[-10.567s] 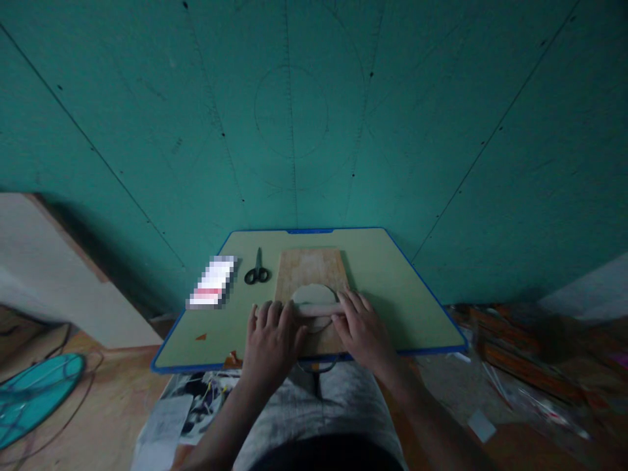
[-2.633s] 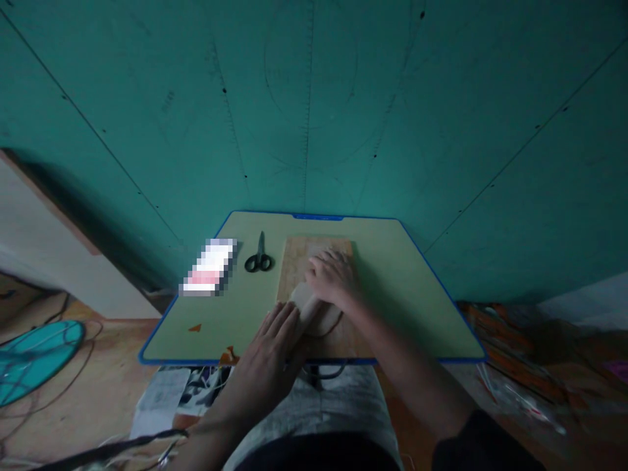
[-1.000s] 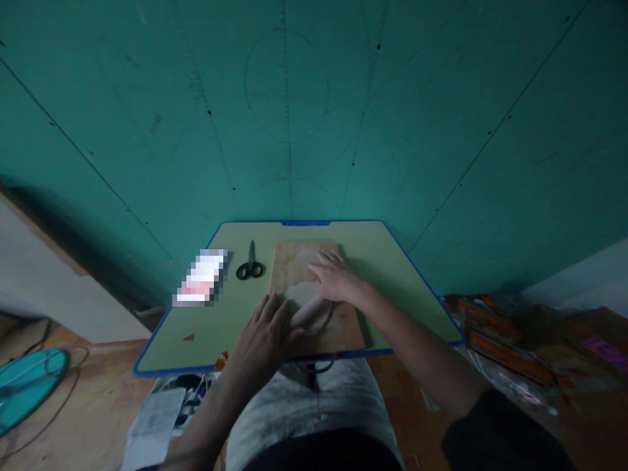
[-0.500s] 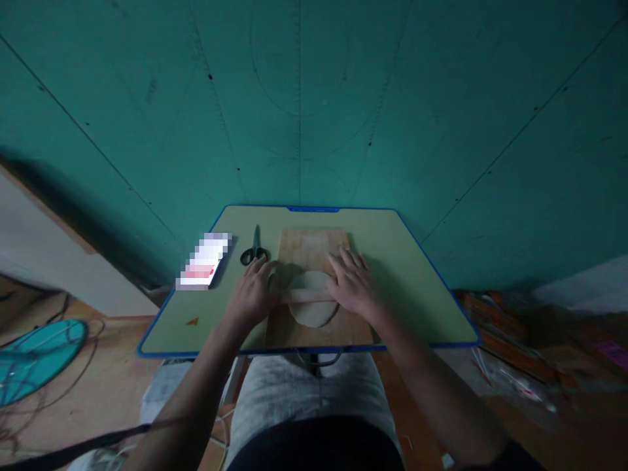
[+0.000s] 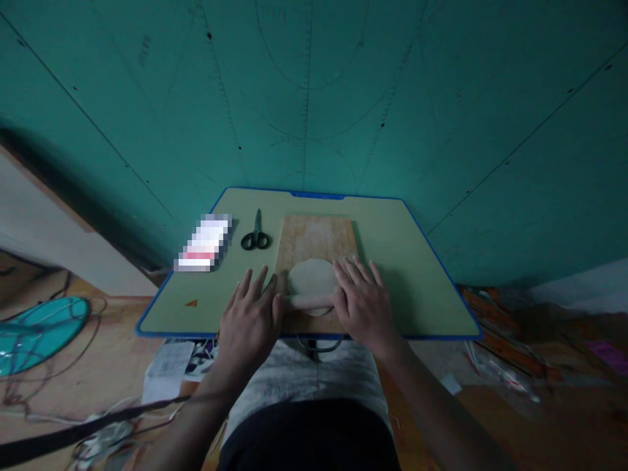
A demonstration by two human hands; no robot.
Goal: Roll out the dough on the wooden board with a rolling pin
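Observation:
A pale wooden rolling pin (image 5: 308,301) lies crosswise over the near part of a round, flat sheet of dough (image 5: 313,276). The dough rests on a wooden board (image 5: 318,235). Over the pin's left end is my left hand (image 5: 251,316), its fingers stretched forward and apart. My right hand (image 5: 366,299) lies over the other end, fingers spread and palm down, at the dough's right edge. Both ends of the pin are hidden beneath the hands.
The board sits on a small blue-edged table (image 5: 412,268) against a green wall. Left of it lie black-handled scissors (image 5: 256,239), a phone with a blurred screen (image 5: 206,242) and a small orange scrap (image 5: 191,303). Cables clutter the floor at left.
Both hands have drawn the rolling pin toward me, from across the dough's middle to its near part. My fingers are straighter now. The head view has shifted slightly.

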